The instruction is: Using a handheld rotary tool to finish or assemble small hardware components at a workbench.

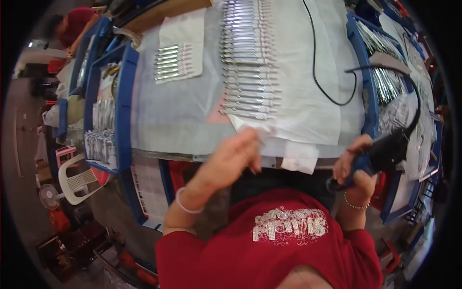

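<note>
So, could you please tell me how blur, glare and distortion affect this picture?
Head view: the left hand is blurred, mostly at its fingers, while the right hand and tool look sharper; glare whitens the topmost rods; the fisheye lens bows the table edge and leaves the corners black.

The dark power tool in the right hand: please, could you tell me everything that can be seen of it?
The power tool has a thick, elongated black body, a blue section toward the front and a dark, rounded front end; its casing looks like plastic. It slants in the picture, front end down to the left, rear up to the right, where a black cord leaves it and arcs upward. The right hand has its grip around the blue section. Whether it is running cannot be told.
</note>
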A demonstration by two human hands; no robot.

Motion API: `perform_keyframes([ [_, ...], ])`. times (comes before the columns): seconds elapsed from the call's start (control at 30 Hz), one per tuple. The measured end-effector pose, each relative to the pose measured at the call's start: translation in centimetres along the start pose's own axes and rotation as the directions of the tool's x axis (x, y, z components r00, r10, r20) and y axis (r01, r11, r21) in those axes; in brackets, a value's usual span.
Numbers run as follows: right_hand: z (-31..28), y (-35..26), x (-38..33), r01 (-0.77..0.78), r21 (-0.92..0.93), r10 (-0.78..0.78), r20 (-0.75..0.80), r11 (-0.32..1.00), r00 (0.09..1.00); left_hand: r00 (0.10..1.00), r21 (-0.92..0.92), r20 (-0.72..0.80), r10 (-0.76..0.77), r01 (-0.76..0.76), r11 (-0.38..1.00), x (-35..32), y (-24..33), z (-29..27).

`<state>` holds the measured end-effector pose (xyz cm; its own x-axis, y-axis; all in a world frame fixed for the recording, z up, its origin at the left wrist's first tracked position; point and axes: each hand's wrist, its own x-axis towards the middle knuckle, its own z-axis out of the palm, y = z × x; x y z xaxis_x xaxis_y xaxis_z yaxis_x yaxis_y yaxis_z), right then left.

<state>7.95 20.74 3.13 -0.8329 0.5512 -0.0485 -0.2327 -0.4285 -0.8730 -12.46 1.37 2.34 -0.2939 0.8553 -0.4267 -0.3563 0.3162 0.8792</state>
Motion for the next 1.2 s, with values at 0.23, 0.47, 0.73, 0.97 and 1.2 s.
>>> perform_keyframes([
  [0.23,-1.4,-0.3,-1.4,-0.063,0.0,0.063,-0.059,0.998,0.996,0.782,0.592,-0.303,0.544,-0.293,0.751,7.8,5.6,-18.9],
  [0.47,-1.2,-0.5,-1.2,-0.129,-0.043,0.122,-0.128,0.991,0.984,0.921,0.763,-0.141,0.363,-0.133,0.633,14.8,9.3,-30.1],
  [0.73,-1.2,-0.5,-0.4,-0.221,-0.098,0.206,-0.138,0.97,0.969,0.989,0.762,-0.048,0.143,-0.056,0.645,17.2,9.6,-32.1],
  [0.97,-0.4,-0.5,0.4,-0.254,-0.101,0.237,-0.151,0.962,0.96,0.948,0.882,-0.001,0.318,-0.149,0.446,16.9,8.9,-33.0],
  [1.2,-0.5,-1.1,-0.2,-0.285,-0.126,0.265,-0.158,0.95,0.951,0.801,0.821,0.063,0.596,-0.381,0.426,16.1,8.5,-21.9],
])
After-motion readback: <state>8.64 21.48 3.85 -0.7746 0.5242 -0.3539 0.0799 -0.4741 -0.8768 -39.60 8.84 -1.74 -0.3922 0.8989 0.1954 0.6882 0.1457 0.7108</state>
